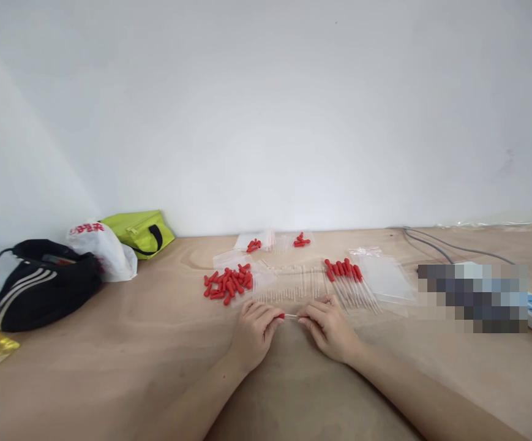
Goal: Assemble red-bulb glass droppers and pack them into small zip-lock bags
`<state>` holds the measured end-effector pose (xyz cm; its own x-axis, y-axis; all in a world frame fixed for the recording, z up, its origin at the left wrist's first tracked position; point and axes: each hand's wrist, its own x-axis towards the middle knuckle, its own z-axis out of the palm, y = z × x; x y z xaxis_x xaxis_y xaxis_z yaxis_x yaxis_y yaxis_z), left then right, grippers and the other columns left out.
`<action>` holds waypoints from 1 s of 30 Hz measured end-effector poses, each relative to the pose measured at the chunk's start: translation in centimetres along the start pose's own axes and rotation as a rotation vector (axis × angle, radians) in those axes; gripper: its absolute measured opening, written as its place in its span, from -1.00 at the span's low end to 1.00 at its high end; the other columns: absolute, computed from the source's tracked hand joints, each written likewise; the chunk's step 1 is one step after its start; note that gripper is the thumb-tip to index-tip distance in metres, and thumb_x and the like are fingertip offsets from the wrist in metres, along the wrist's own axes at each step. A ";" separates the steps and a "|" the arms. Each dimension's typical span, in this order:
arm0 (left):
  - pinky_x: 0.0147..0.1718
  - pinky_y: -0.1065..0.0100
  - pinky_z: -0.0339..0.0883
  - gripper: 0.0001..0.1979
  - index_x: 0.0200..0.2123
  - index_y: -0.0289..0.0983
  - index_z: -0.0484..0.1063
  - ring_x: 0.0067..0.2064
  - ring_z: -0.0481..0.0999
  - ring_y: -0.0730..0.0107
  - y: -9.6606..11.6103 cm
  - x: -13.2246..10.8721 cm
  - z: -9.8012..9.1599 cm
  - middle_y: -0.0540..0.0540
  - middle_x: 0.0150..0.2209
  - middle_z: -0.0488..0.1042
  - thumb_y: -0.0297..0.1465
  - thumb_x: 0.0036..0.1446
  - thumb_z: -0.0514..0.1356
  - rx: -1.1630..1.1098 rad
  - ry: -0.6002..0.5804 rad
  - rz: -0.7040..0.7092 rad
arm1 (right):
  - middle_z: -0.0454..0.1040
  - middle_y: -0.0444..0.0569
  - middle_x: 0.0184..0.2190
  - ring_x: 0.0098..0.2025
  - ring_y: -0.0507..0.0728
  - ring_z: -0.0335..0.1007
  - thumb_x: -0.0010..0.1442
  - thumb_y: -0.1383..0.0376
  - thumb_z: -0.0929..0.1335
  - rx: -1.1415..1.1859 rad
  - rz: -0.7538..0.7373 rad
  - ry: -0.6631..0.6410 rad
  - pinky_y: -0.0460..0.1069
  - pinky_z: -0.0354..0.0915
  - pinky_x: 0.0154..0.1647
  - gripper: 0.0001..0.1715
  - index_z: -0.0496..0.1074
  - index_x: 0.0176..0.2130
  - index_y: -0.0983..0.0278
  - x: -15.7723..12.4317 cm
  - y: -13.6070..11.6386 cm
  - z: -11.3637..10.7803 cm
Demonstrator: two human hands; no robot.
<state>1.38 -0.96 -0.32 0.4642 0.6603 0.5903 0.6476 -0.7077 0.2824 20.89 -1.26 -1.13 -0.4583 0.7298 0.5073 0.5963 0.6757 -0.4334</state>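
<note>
Bare forearms (215,389); fingers (269,315) pinch a smooth red bulb (281,316), slender translucent tube (291,315).

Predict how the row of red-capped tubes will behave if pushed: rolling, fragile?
The red-capped tubes look slim, so likely light and perhaps easy to snap. Wider red caps at one end suggest they'd roll in an arc.

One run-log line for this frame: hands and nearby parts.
left hand: pinching red bulb | right hand: pinching thin clear tube | nearby: loose red bulbs, bulb-tipped tubes
</note>
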 end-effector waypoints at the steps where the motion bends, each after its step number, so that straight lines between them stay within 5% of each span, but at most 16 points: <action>1: -0.27 0.27 0.14 -0.75 -0.35 -0.24 0.39 -0.35 0.41 0.34 0.0 -0.1 0.0 -0.03 -0.42 0.50 -0.34 0.23 -0.05 -0.004 0.001 0.015 | 0.47 -0.15 -0.41 -0.37 0.02 0.32 0.22 0.37 0.16 0.004 -0.005 -0.008 0.00 -0.03 -0.20 -0.78 0.36 -0.33 0.23 0.0 0.1 -0.1; 14: -0.18 0.24 0.12 -0.71 -0.43 -0.28 0.34 -0.39 0.33 0.38 -0.1 -0.2 0.4 -0.03 -0.47 0.43 -0.38 0.25 -0.10 0.041 -0.057 0.155 | 0.41 -0.13 -0.52 -0.48 0.00 0.23 0.17 0.38 0.17 -0.169 -0.088 -0.004 -0.01 -0.16 -0.35 -0.74 0.39 -0.42 0.27 0.1 0.4 -0.1; 30: -0.23 0.26 0.14 -0.71 -0.44 -0.29 0.31 -0.38 0.31 0.35 0.3 0.0 0.2 -0.06 -0.48 0.39 -0.42 0.23 -0.13 0.080 -0.138 0.235 | 0.41 -0.13 -0.52 -0.47 0.00 0.24 0.19 0.39 0.13 -0.049 -0.007 -0.096 -0.04 -0.11 -0.34 -0.70 0.34 -0.45 0.28 0.2 -0.6 0.7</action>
<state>1.66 -1.09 -0.37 0.6816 0.5124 0.5224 0.5557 -0.8269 0.0860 19.95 -1.44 -1.23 -0.5218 0.7335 0.4356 0.6234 0.6764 -0.3922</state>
